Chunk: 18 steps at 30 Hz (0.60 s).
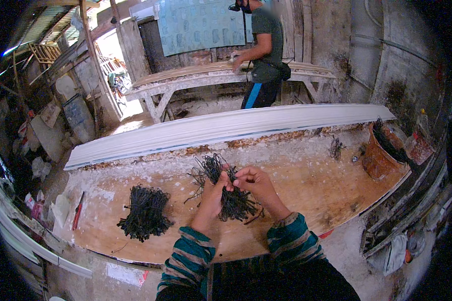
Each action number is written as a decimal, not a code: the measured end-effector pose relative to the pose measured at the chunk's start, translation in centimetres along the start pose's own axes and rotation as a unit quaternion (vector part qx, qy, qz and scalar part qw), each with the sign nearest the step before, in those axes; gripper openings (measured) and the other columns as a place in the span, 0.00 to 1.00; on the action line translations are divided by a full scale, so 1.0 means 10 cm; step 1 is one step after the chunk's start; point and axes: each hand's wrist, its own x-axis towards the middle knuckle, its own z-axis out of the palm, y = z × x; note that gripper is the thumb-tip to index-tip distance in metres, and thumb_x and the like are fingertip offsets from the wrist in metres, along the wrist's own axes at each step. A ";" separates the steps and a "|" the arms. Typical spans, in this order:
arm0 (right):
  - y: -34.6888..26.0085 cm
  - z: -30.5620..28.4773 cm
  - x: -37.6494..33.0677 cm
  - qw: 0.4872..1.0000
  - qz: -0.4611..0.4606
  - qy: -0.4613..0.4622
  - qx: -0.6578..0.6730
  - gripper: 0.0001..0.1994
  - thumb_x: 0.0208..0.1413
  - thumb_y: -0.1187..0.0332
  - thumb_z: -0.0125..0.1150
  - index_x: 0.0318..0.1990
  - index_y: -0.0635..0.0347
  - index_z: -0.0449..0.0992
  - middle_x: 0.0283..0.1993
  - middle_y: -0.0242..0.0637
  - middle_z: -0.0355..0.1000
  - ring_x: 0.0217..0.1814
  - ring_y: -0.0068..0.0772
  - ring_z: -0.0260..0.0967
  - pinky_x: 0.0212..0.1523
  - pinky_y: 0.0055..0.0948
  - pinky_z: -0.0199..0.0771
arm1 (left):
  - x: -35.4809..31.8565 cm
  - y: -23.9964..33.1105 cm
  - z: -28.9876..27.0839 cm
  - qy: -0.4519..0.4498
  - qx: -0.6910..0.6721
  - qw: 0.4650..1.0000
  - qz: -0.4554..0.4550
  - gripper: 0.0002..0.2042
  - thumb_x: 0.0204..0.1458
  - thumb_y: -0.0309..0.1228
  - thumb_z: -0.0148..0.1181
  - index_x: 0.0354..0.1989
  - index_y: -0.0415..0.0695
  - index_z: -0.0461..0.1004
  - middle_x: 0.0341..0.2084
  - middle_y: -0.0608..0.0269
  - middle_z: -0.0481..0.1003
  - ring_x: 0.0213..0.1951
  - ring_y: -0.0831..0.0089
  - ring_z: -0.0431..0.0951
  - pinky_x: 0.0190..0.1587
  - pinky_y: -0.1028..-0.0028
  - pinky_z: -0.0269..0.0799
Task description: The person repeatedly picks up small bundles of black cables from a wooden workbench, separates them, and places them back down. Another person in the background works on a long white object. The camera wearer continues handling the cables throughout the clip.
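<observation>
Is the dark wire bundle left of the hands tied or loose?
Bunched, lying flat on the table. The dark wire bundle narrows mid-length and fans at both ends; whether a tie binds it, cannot tell.

Head camera looks steeply down (fisheye, close) onto the workbench (306,190) from the near edge

A worn plywood workbench (306,185), dusted with white powder, fills the middle. Along its far edge, from nine o'clock to two o'clock, lies a long white moulded cornice strip (226,128). Beyond it at twelve o'clock stands a rough whitewashed trestle table (196,80) before a wall hung with a pale blue patterned sheet (201,25). At two o'clock rises a stained grey concrete wall (386,50). Daylight enters through an open doorway (113,60) at eleven o'clock. The pale dusty floor (351,246) shows at four o'clock.
</observation>
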 end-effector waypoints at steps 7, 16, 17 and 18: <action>0.00 0.04 -0.03 0.999 -0.011 -0.041 -0.019 0.06 0.47 0.74 0.59 0.34 0.61 0.71 0.29 0.32 0.72 0.31 0.21 0.69 0.32 0.18 0.67 | -0.06 0.07 0.08 0.055 0.025 0.997 -0.044 0.18 0.47 0.44 0.58 0.37 0.41 0.70 0.19 0.72 0.64 0.23 0.80 0.63 0.27 0.80 0.60; 0.05 0.01 -0.03 0.993 0.005 0.007 -0.116 0.07 0.48 0.68 0.59 0.32 0.62 0.74 0.28 0.30 0.72 0.29 0.20 0.67 0.32 0.21 0.67 | 0.08 0.19 -0.11 0.017 -0.226 0.974 -0.017 0.14 0.52 0.44 0.51 0.24 0.47 0.65 0.15 0.72 0.58 0.20 0.80 0.60 0.27 0.78 0.59; 0.07 -0.01 -0.02 0.991 0.014 0.026 -0.130 0.07 0.48 0.68 0.59 0.31 0.62 0.74 0.28 0.30 0.72 0.29 0.20 0.67 0.31 0.21 0.67 | 0.09 0.24 -0.17 -0.002 -0.271 0.963 -0.004 0.14 0.53 0.43 0.50 0.24 0.47 0.64 0.15 0.72 0.57 0.20 0.80 0.59 0.27 0.78 0.59; 0.08 -0.01 -0.02 0.986 -0.010 0.048 -0.160 0.06 0.49 0.69 0.59 0.32 0.61 0.74 0.27 0.29 0.71 0.28 0.18 0.65 0.30 0.20 0.66 | 0.10 0.28 -0.22 -0.021 -0.315 0.949 0.008 0.14 0.53 0.43 0.49 0.23 0.47 0.63 0.14 0.72 0.56 0.20 0.80 0.58 0.26 0.78 0.59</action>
